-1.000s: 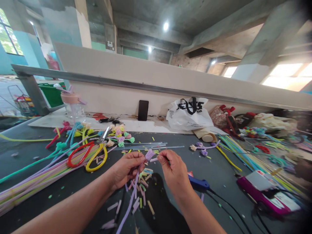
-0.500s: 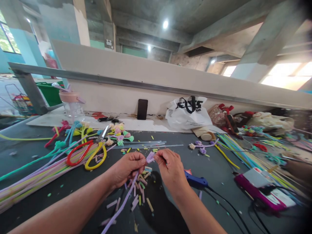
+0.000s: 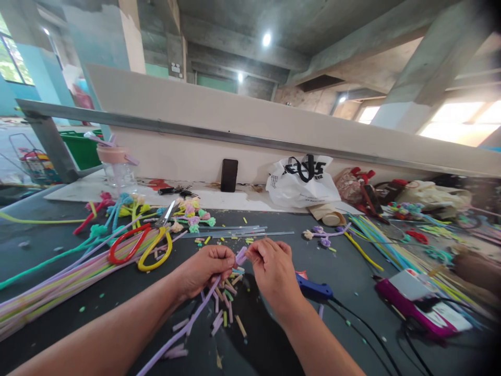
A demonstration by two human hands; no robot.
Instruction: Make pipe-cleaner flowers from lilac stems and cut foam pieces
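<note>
A long purple fuzzy stem runs from the lower edge up to my left hand, whose fingers pinch it near its top. At the stem's top, short purple pieces form a small cluster between the hands. My right hand has its thumb and fingertips closed on the right side of that cluster. Beneath the hands lie several short cut pieces in purple, yellow and pink. A blue glue gun rests just right of my right wrist.
Scissors with red and yellow handles lie on long stems at left. A phone, a clear cup and a white bag stand behind. At right are a magenta box, cables and a person's blurred hand.
The stem's lower end has swung left. My right fingers have shifted slightly at the purple cluster, which looks narrower. The person's hand at the right edge has moved a little.
</note>
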